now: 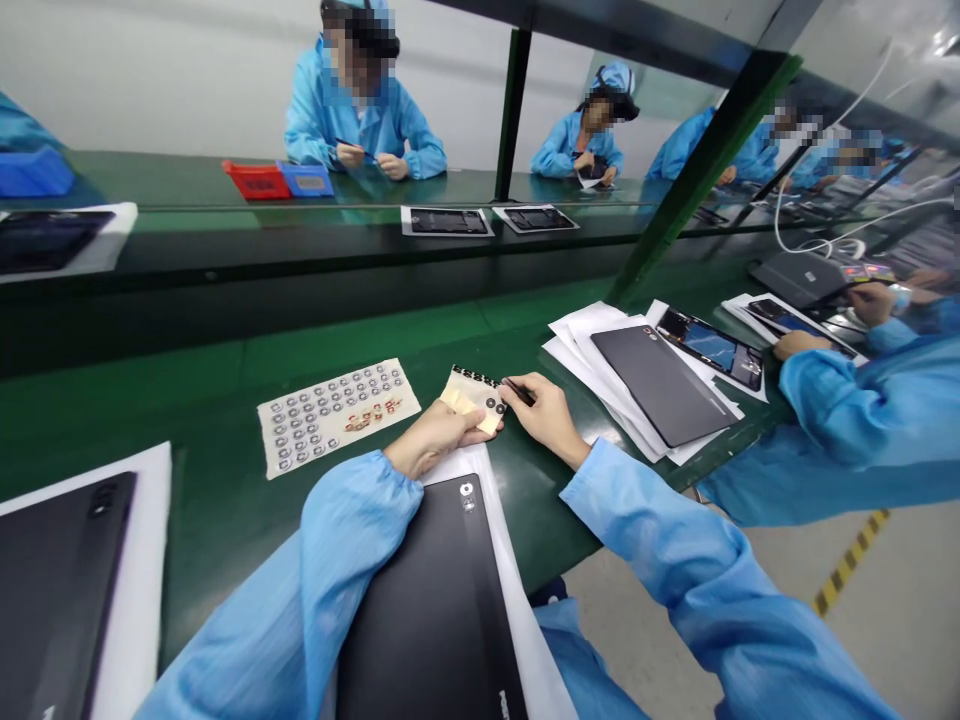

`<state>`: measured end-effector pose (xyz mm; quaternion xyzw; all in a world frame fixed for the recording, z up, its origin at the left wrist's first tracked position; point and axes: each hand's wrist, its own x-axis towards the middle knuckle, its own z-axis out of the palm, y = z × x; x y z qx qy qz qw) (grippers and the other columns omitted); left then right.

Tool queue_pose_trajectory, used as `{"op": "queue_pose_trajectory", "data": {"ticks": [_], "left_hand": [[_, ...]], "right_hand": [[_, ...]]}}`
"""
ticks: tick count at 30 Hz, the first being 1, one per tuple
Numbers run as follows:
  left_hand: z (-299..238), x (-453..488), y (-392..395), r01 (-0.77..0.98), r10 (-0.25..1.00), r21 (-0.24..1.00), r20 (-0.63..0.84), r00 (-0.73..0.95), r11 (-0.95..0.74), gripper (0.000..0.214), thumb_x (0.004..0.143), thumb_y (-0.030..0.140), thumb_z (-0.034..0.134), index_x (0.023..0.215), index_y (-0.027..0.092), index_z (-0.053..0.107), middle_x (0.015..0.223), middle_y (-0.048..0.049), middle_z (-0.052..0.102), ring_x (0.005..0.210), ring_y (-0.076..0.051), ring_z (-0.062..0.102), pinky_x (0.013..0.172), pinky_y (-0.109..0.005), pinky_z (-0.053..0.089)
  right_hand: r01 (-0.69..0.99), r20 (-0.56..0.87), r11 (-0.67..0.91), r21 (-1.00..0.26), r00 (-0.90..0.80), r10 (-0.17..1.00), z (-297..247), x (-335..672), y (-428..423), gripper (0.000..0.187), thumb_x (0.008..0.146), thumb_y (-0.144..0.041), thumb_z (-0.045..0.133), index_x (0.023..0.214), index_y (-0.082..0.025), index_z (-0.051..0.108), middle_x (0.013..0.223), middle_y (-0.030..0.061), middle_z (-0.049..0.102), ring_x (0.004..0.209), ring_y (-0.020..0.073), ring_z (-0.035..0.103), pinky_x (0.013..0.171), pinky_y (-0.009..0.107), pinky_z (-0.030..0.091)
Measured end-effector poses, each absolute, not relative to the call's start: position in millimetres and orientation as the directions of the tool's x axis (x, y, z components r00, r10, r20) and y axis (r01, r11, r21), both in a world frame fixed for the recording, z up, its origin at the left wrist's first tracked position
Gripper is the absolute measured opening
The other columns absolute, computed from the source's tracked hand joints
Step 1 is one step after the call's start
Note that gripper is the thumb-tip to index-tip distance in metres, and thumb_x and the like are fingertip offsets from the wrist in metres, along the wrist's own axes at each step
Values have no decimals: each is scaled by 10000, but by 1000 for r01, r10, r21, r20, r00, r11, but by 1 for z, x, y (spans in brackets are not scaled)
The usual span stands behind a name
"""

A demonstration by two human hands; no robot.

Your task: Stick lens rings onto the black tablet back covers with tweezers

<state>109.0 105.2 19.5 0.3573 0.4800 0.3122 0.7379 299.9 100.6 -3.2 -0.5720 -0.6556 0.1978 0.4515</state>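
Observation:
My left hand (435, 438) is closed on a small cream sticker sheet (469, 400), which carries black ring-shaped stickers along its top and right side. Dark tweezers (520, 391) are pinched in my right hand (553, 415), with their tip at the sheet's right edge. Just below my hands lies a dark tablet back cover (442, 590) on white paper, its camera openings at the top; my left sleeve covers part of its edge. Left of my hands, a larger cream sheet (337, 415) bears rows of round ring parts and some reddish pieces.
Another dark cover (60, 590) lies on white paper at left. To the right are a dark cover (660, 385) on papers and an opened tablet (712, 345), beside a co-worker's sleeve (862, 410). A raised shelf (300, 245) holds more tablets; co-workers sit beyond.

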Motion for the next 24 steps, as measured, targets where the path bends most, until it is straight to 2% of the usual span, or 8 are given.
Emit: {"op": "queue_pose_trajectory", "data": {"ticks": [4,7,10,12,14,16,19,24], "left_hand": [[21,112,104,-76,811,841,-487,324,536,175,949,12,587,1051,107,693,960,-129,794,851,-183,786,769,-259,657],[25,113,105,-66,827,862,-458,326,503,146,979,75,591,1091,122,673,1021,-127,792,875,-164,781,829,-269,642],[35,98,99,-25,838,886,-429,336,463,160,984,253,655,1058,116,686,1031,-146,790,865,-180,777,859,-307,630],[43,77,87,30,848,899,-424,317,438,258,938,368,717,977,113,708,969,-145,790,793,-196,765,813,-324,622],[51,53,66,155,882,923,-382,276,351,274,894,412,755,956,146,729,918,-102,784,742,-195,734,774,-322,591],[54,30,40,424,932,894,-267,246,144,243,913,423,714,1018,206,740,905,-52,774,760,-200,707,775,-323,546],[50,5,5,723,959,680,-109,262,-120,267,972,448,599,1125,259,710,993,-30,756,751,-197,677,761,-332,508],[34,-12,-19,679,962,718,-45,270,-157,290,998,464,537,1160,266,673,1014,-31,712,737,-174,654,700,-295,508]], "right_hand": [[588,383,251,-769,109,917,2,304,113,377,958,-464,594,779,-156,719,763,60,683,703,192,619,671,306,488],[607,415,246,-756,154,897,11,305,103,392,1014,-441,508,887,-142,727,835,84,700,768,207,640,729,333,514],[597,443,382,-706,-49,895,15,297,59,251,1003,-359,573,931,-190,744,938,64,720,873,184,672,816,304,537],[574,488,584,-574,-333,807,12,290,20,161,994,-253,597,988,-211,752,946,54,717,827,150,676,748,262,539],[573,512,718,-395,-512,690,8,284,-12,174,981,-189,625,1116,-213,731,956,49,725,779,129,678,690,238,531],[582,504,762,-283,-586,635,5,280,-30,238,982,-170,634,1211,-197,688,971,52,733,777,127,690,678,233,535],[600,445,770,-218,-641,625,8,275,-35,278,1002,-177,612,1278,-164,641,1012,76,734,830,152,711,684,252,555],[641,297,763,-87,-714,634,22,264,-36,324,1021,-167,549,1340,-149,605,1049,116,739,821,209,719,625,323,569]]}}
